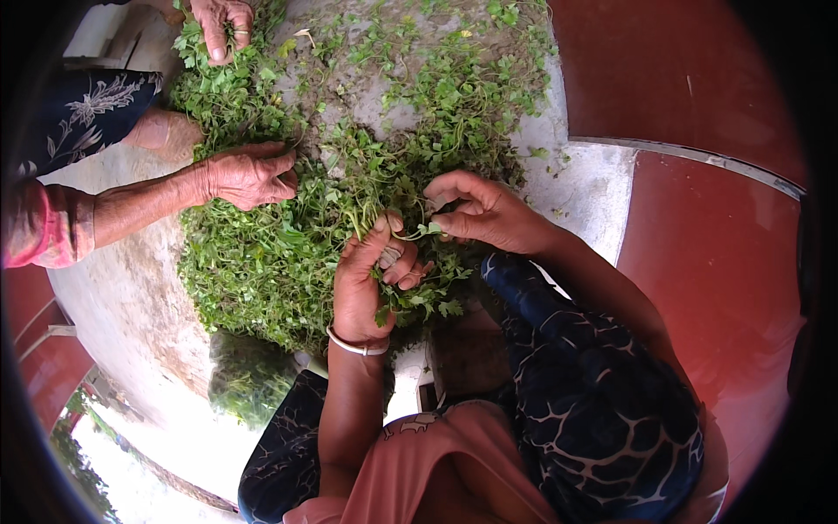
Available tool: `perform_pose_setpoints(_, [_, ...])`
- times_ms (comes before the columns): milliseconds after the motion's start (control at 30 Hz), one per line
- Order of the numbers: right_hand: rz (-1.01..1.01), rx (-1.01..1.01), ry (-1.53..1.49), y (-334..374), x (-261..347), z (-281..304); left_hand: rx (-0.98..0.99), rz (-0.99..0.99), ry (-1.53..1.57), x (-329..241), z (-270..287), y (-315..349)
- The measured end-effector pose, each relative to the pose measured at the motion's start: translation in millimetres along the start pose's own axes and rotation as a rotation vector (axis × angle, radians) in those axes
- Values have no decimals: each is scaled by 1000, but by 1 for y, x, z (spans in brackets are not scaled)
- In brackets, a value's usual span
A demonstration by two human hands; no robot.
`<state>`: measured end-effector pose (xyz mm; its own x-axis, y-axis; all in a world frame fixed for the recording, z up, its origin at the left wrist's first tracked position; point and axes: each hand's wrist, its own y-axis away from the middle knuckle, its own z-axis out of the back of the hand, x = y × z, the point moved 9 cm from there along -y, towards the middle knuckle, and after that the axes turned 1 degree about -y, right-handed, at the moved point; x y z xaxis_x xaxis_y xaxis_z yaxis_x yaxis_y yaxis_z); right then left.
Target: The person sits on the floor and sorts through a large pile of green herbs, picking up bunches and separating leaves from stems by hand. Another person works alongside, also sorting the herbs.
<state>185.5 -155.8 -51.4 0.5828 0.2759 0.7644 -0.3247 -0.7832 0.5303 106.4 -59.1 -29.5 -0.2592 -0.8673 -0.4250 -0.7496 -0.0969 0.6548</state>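
My left hand (pixel 371 266), with a pale bangle (pixel 356 348) at its wrist, is closed around a small bunch of parsley-like greens (pixel 445 301). Thin stems stick up past its thumb, and leaves hang out below the fingers. Just to its right, my right hand (pixel 489 212) has thumb and fingers pinched at a leafy sprig (pixel 426 230) that runs across from the left hand. Some of its fingertips are hidden. Under and beyond both hands spreads a thick heap of the same greens (pixel 253 271).
At the left, another person's hand (pixel 253 177) reaches into the heap; a second hand (pixel 223 28) holds greens at the top. Soil and scattered sprigs lie on the grey concrete (pixel 589 179). Red panels (pixel 698 253) stand at the right. My patterned trouser leg (pixel 602 384) is close below.
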Motion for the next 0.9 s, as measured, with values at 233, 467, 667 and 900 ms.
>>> perform_pose_setpoints(233, [260, -42, 182, -1, 3, -11, 105, 88, -4, 12, -21, 8])
perform_pose_setpoints(467, [489, -191, 663, 13, 27, -6, 5, 30, -10, 0, -7, 8])
perform_pose_setpoints(667, [-8, 159, 1075, 18, -18, -12, -27, -156, -23, -46, 1, 12])
perform_pose_setpoints(900, [95, -59, 1137, 22, 47, -4, -43, -128, -29, -38, 12, 11])
